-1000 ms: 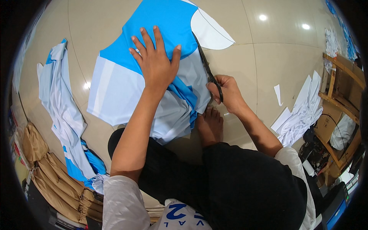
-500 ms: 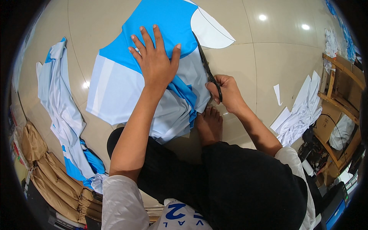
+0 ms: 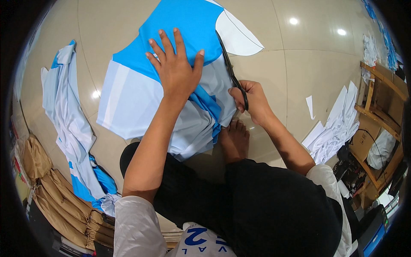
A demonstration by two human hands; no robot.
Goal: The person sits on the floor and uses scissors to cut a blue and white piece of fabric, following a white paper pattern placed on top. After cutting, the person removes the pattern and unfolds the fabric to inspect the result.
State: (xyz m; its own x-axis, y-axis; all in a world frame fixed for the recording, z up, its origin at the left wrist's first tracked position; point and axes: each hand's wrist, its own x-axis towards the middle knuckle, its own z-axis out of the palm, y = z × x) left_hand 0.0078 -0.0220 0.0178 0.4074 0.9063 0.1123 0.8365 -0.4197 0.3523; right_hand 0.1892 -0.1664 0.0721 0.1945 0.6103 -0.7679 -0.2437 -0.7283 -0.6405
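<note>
A fabric piece [image 3: 137, 94], bright blue at the top and pale blue below, lies spread on the tiled floor before me. My left hand [image 3: 182, 73] presses flat on it with fingers spread. Black scissors [image 3: 228, 62] are gripped in my right hand [image 3: 252, 100] at the fabric's right edge, blades pointing up and away. The blades lie along the border where the fabric meets the floor; how far they part is hard to see. Beyond their tips, a white offcut [image 3: 239, 34] with a curved edge sticks out from the blue part.
On the left lies a long heap of pale blue and white cloth [image 3: 70, 107], near brown wrapped bundles [image 3: 64, 201]. White scraps [image 3: 332, 124] pile up at the right, before a wooden frame [image 3: 381, 115] with cardboard. My bare foot [image 3: 235, 139] stands beside the fabric.
Almost everything holds its place. My right hand and the scissors have shifted very slightly upward, and the fabric appears a few pixels to the right.
</note>
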